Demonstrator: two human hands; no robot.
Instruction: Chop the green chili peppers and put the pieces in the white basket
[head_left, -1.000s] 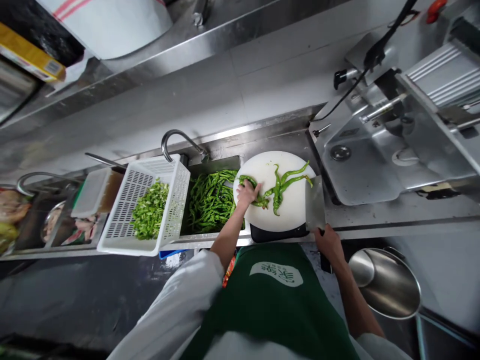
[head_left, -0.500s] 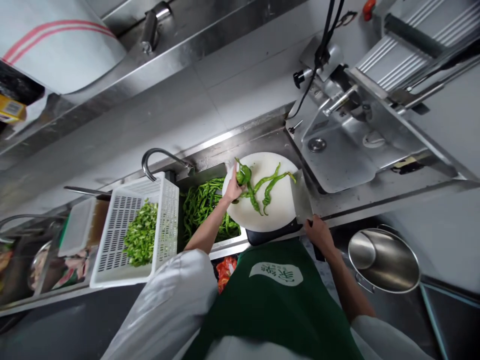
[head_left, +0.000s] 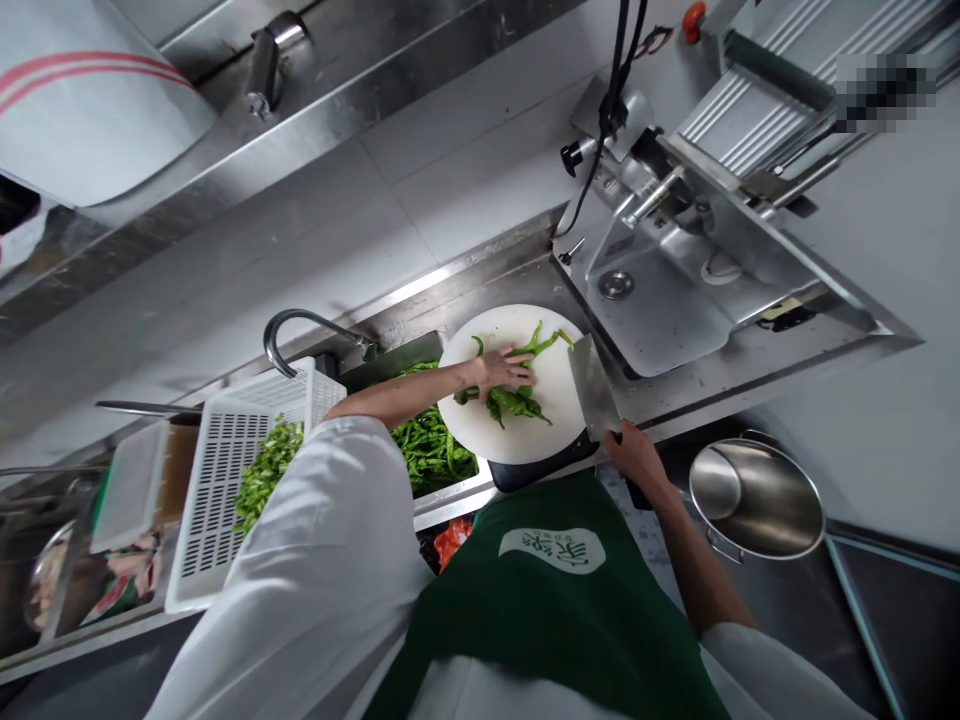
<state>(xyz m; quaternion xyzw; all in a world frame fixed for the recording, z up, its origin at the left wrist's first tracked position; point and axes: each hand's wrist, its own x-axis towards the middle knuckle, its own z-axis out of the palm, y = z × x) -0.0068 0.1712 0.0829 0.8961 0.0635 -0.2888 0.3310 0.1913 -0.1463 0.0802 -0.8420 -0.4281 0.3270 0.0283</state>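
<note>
Head view: arranging step, green peppers [head_left: 516, 404] on the round white board [head_left: 555, 385].

Left grip [head_left: 504, 370] is released, fingers spread across the peppers; the step in hand appears to be aligning them. Right grip [head_left: 635, 457] is clenched on the handle of the cleaver [head_left: 596, 385], its blade at the board's right edge, apart from those fingers. More peppers [head_left: 431, 445] lie in the sink [head_left: 421, 350] beside the board. From where I stand, the next move calls for an even bundle, left fingertips curled back, and the blade kept under control.
</note>
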